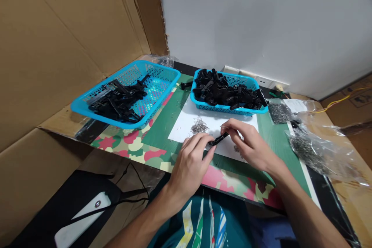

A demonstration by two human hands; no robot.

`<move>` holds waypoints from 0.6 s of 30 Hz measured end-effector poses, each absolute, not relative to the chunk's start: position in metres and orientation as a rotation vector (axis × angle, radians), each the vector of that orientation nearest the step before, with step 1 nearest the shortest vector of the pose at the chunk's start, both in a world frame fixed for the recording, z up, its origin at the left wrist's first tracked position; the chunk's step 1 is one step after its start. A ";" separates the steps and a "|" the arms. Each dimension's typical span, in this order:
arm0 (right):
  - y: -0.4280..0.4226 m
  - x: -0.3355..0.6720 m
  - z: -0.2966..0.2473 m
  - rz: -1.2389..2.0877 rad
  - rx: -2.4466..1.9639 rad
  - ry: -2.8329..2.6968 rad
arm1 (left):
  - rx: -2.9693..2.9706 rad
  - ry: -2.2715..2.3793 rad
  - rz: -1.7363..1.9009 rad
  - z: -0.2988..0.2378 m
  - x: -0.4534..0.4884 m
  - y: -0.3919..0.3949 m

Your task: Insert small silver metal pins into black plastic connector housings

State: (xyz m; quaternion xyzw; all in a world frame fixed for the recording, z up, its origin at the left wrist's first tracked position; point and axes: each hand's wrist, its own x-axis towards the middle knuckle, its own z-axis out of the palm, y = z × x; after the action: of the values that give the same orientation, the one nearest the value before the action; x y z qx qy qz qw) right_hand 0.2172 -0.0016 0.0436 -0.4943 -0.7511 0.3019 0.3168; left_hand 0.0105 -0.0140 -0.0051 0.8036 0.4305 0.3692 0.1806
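My left hand and my right hand meet over a white sheet of paper on the table. Between their fingertips they pinch a small black plastic part, held nearly level just above the paper. A little heap of tiny metal springs lies on the paper just beyond my left fingers. Behind the paper stands a blue basket heaped with black plastic parts. A larger blue basket at the left holds more black parts at its near end.
Clear plastic bags of small metal pieces lie at the right. Cardboard walls close the left side. A black bag with a white device sits below the table edge at left. One loose black part lies between the baskets.
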 end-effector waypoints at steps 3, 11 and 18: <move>-0.002 0.214 0.043 0.739 -1.290 -2.079 | 2.271 1.205 1.074 -0.005 0.011 -0.014; 0.001 0.210 0.034 0.640 -1.257 -2.208 | 2.246 1.197 1.067 -0.006 0.011 -0.013; 0.000 0.212 0.033 0.525 -1.130 -2.298 | 2.230 1.188 1.065 -0.007 0.010 -0.012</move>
State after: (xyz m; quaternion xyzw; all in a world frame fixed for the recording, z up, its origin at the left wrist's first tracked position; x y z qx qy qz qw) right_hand 0.2117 0.0003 0.0329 -0.4174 -0.8487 0.1940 0.2605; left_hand 0.0097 -0.0118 -0.0067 0.7972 0.4248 0.3805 0.1983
